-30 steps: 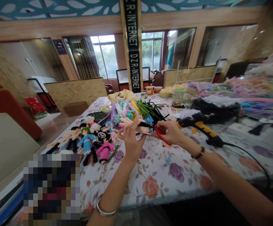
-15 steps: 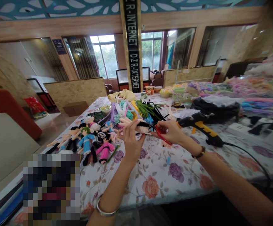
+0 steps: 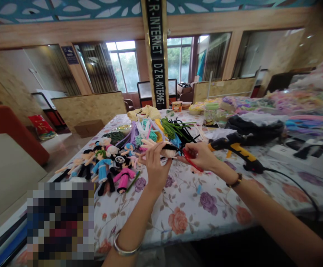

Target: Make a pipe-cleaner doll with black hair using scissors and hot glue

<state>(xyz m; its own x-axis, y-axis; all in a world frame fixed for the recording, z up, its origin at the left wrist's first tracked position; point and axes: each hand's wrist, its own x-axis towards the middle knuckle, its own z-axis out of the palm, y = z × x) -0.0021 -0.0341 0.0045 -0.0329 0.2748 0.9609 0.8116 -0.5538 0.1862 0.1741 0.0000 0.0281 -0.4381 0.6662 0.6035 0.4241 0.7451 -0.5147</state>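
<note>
My left hand (image 3: 155,165) is closed around a small pipe-cleaner doll (image 3: 169,150) with black hair and pale limbs, held above the floral tablecloth (image 3: 189,207). My right hand (image 3: 201,155) grips red-handled scissors (image 3: 190,160), their tip right at the doll's black hair. Both hands hover over the middle of the table.
Several finished dolls (image 3: 105,165) lie at the left. A heap of coloured pipe cleaners (image 3: 161,129) sits behind my hands. A yellow and black glue gun (image 3: 239,150) with its cord lies at the right, near a black bag (image 3: 254,128) and piles of craft material (image 3: 297,100).
Hardly anything has moved. My right hand with the scissors has shifted very slightly at the doll's hair; my left hand keeps the doll in place.
</note>
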